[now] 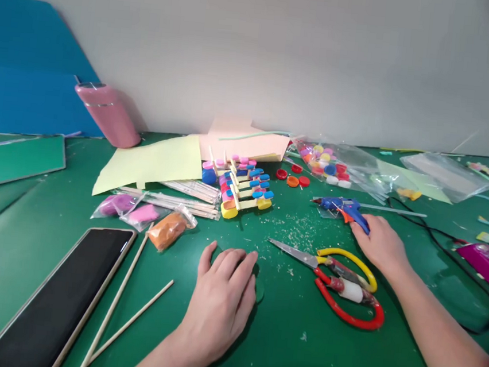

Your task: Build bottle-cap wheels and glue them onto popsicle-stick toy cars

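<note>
My right hand [379, 242] closed on the glue gun [341, 207]; left hand [223, 291] lay open. I feared its hot tip might touch the bag [337, 163] nearby

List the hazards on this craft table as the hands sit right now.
1. The right hand is at the blue glue gun; its nozzle may be hot and could burn fingers.
2. The scissors lie with blades pointing toward the left hand, a possible cut.
3. The black cord loops near the right forearm and might snag.
</note>
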The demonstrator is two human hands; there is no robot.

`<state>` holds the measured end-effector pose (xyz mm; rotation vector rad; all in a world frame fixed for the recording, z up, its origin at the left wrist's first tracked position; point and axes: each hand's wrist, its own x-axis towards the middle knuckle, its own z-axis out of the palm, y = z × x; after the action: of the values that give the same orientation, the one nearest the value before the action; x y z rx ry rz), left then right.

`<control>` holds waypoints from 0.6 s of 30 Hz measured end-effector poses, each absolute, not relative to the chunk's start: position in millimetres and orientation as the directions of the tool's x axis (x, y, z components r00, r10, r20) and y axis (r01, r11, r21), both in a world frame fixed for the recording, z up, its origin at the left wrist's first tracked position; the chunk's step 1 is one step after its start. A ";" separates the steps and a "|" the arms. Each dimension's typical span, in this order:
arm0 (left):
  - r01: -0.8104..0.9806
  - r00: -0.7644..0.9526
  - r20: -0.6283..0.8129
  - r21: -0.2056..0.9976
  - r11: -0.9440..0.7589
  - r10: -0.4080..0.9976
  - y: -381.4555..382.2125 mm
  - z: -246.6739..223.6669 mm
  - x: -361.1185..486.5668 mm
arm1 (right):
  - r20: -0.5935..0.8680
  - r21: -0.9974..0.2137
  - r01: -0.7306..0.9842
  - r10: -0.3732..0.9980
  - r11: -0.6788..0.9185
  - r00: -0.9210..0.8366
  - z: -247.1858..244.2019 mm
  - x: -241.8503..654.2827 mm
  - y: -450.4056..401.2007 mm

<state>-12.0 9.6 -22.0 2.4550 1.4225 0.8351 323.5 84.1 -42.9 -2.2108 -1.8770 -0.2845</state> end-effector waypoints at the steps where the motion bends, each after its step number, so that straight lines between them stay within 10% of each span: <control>1: 0.743 0.381 0.376 0.420 -0.522 0.845 10.4 -22.4 -13.3 | 0.294 -0.054 0.987 0.942 -0.151 0.161 -42.4 323.3 83.5; 10: 0.749 0.187 0.432 0.519 -0.413 0.882 26.5 -23.4 -36.8 | 0.418 -0.208 0.978 0.903 -0.014 0.102 -4.4 288.6 50.8; 14: 0.705 0.181 0.342 0.609 -0.364 0.922 32.0 -23.9 -44.3 | 0.154 -0.359 0.909 0.974 0.213 -0.167 5.8 277.8 12.5; 18: 0.689 0.254 0.263 0.626 -0.366 0.931 35.4 -19.4 -45.1 | -0.027 -0.244 0.904 0.929 0.351 -0.368 -13.8 280.5 -16.8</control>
<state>-45.1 35.4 -19.4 2.1479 1.4775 0.8601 280.5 -16.8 -13.8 -1.6948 -2.4850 0.3310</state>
